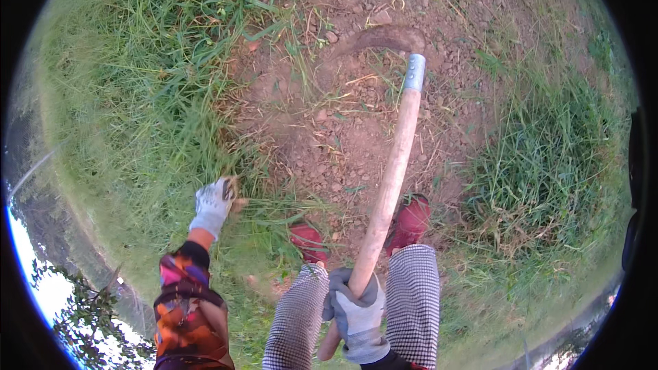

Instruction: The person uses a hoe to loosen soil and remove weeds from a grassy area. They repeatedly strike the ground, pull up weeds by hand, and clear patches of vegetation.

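Observation:
My right hand [358, 312], in a grey and white work glove, grips the lower end of a long wooden hoe handle [392, 178]. The handle runs up to a metal socket [415, 72], and the curved blade [377, 38] lies in the brown soil. My left hand [214, 204], also gloved, reaches down at the left and is closed on a clump of grass and roots [232, 188] at the edge of the bare earth. My checked trouser legs and red shoes [411, 219] stand below the dug patch.
Bare, crumbly soil [343, 130] with dry straw fills the middle. Tall green grass [137, 96] covers the left side and a thick tuft [541, 185] grows at the right. Small stones lie scattered at the top.

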### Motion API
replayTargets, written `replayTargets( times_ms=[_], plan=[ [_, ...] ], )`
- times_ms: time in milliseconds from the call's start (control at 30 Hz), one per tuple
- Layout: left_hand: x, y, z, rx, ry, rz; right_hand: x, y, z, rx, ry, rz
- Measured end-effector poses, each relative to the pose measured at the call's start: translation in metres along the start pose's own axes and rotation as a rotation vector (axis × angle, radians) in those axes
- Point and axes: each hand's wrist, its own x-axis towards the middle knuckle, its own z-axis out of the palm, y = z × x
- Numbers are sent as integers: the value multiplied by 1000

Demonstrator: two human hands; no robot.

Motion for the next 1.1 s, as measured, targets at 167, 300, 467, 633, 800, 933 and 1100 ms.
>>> replayTargets(
  times_ms=[167, 300, 467, 633, 800, 933, 1100],
  plan=[
    [-43, -32, -10, -16, 29, -47, 3, -2, -2, 48, 2, -18],
    [-60, -13, -31, 82, -12, 55, 3, -6, -3, 60, -18, 0],
    [-19, 58, -25, 290, 7, 218, 1, -6, -4, 35, 25, -33],
    [54, 118, -27, 514, 56, 285, 2, -7, 0, 47, 39, 45],
    [110, 101, 32, 192, -48, -273, 4, 4, -3, 58, 31, 31],
    [109, 116, 30, 160, -128, -375, 9, 7, -1, 0, 91, 57],
    [141, 63, 47, 67, -99, -353, 7, 9, 0, 16, 64, 88]
  ],
)
